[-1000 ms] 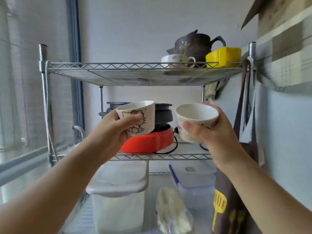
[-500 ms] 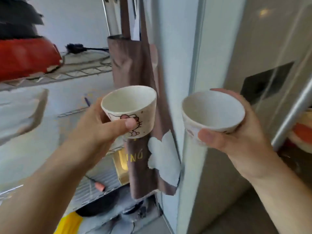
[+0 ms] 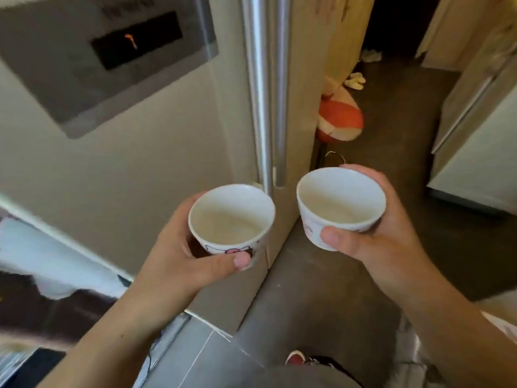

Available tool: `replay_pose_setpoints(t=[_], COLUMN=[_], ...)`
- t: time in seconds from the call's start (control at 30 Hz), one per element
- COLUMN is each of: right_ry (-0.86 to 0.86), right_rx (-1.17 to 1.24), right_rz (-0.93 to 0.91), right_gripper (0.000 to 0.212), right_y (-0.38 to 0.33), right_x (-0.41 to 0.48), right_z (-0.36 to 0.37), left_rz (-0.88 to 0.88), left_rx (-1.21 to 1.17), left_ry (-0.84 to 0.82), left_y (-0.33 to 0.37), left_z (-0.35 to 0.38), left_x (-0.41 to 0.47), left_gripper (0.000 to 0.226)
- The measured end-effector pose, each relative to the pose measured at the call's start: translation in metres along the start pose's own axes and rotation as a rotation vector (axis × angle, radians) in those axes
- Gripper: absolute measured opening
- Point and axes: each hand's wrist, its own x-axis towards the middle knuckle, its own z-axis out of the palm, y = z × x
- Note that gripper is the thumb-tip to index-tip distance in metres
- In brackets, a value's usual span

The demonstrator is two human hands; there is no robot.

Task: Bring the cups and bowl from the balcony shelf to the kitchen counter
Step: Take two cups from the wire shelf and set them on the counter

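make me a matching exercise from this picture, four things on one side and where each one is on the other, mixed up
Things:
1. cartoon-print cup
2. plain-looking cup
3. steel handles
4. orange and white cushion

Places:
A. upright on the fridge doors, above the cups
B. in the right hand
C. past the fridge's far edge, beside the dark floor
D. in the left hand

Pairs: 1-D, 2-B, 3-A, 4-C
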Motion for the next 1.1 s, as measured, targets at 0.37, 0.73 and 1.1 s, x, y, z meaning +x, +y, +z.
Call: replay_pose_setpoints(t=[0.37, 0.73, 1.1], right_ry=[0.449, 0.658, 0.916], right_rx=[-0.125, -0.18, -0.289], right_rz=[0.227, 0.307, 0.454], right_gripper=[0.079, 0.075, 0.077], right_y=[0.088, 0.158, 0.18], right_x=[-0.022, 0.097, 0.148], right_z=[-0.15, -0.275, -0.417], left_rz=[-0.214, -0.222, -0.172], left_rx=[0.122, 0.194, 0.09], left_ry=[-0.232, -0.39, -0.672], left_y=[-0.063, -0.12, -0.141], left_z=[0.112, 0.232, 0.433], left_x=[0.124, 0.294, 0.485], left_gripper=[0.09, 0.075, 0.072])
